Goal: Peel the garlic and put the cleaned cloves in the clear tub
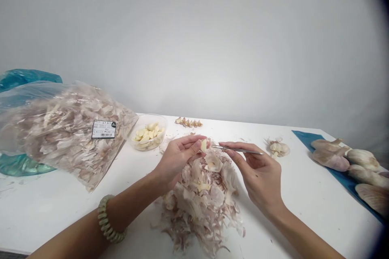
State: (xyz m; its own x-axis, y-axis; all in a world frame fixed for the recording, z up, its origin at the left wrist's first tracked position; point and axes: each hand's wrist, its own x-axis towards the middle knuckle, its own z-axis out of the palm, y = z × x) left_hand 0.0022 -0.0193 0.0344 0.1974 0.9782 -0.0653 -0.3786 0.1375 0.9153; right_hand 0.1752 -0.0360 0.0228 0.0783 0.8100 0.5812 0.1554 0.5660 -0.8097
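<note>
White peeled cloves (148, 132) in plastic tub (162, 123); unpeeled cloves (188, 122) left in row. Your L hand (178, 160) pinches clove (203, 145), R hand (259, 170) nips steel tweezers (237, 150) above skin pile (200, 202).

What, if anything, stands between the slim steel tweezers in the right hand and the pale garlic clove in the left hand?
Nothing visible: the tweezers point at the clove across a small gap.

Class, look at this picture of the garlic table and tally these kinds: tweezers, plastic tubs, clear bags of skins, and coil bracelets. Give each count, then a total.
Metal tweezers: 1
Clear plastic tub: 1
Clear bag of garlic skins: 1
Coil bracelet: 1
Total: 4
</note>
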